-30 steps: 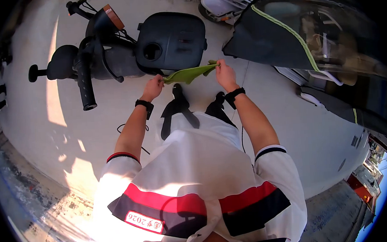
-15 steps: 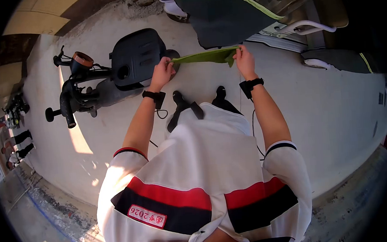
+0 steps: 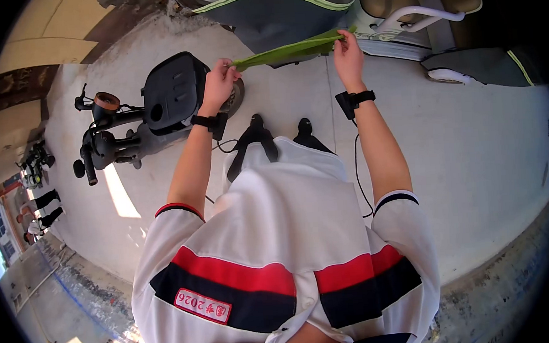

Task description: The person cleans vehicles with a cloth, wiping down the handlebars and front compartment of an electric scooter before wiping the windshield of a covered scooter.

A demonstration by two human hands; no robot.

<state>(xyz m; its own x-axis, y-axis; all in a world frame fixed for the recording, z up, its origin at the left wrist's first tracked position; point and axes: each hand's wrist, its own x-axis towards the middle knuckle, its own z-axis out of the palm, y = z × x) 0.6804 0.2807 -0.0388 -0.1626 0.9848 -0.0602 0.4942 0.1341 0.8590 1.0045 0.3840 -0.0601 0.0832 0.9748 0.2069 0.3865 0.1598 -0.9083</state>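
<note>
A green cloth [image 3: 289, 52] is stretched between my two hands, slanting upward to the right. My left hand [image 3: 220, 87] pinches its left end, near the dark seat of a parked scooter [image 3: 172, 93]. Gripping the other end, my right hand [image 3: 348, 59] is a little farther out. Behind the cloth hangs a dark grey cover with a yellow-green edge strip [image 3: 278, 21], draped over a vehicle. Black straps with small boxes and cables are on both my wrists.
To the right, another dark cover [image 3: 479, 68] hangs close to a white bar [image 3: 419, 15] and tan seats. Pale concrete floor [image 3: 474, 153] lies around my feet. At the far left, people [image 3: 38, 214] and a parked two-wheeler [image 3: 34, 162] show in the distance.
Both hands have moved forward and up with the green cloth, which is now tilted, its right end higher. The camera view has shifted, so the scooter and covers appear moved.
</note>
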